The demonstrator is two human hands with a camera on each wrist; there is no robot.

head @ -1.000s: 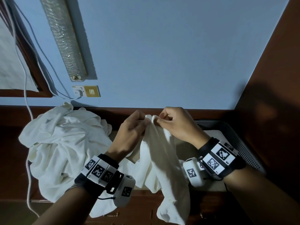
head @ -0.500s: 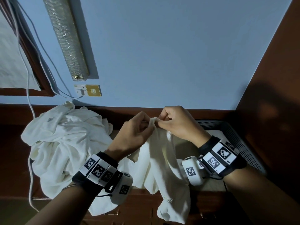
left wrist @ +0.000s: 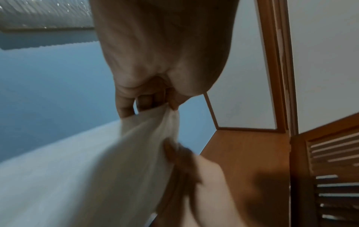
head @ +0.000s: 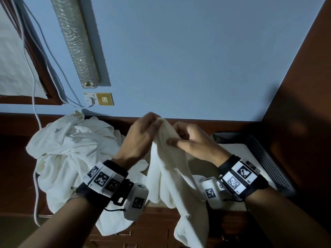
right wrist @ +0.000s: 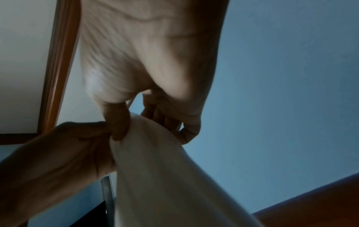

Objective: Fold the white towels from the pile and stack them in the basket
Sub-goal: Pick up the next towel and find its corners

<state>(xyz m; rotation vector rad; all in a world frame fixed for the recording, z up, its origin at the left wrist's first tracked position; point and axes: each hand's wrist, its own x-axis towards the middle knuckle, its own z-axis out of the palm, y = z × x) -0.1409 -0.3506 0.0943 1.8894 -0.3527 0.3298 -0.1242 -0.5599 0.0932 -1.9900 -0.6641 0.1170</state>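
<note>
White soft cloth towel (head: 172,169) hangs in the air, pinched at its top by both hands. The left hand (head: 141,138) has its fingers curled tight on the very top corner. The right hand (head: 193,142) has now slid a little down, to about 4 o'clock from that corner, with its thumb pressed on the cloth and its fingers behind. Half a second ago both hands were bunched together at the top, so I think the right hand is feeling along the edge to find the next corner. That means the folding has only just begun.

Crumpled pile of white towels (head: 71,153) sits on the brown wooden worktop (head: 14,158) at 9 o'clock from the hands. The grey plastic basket with small holes (head: 268,158) waits at 3 o'clock, with something pale and flat inside.
</note>
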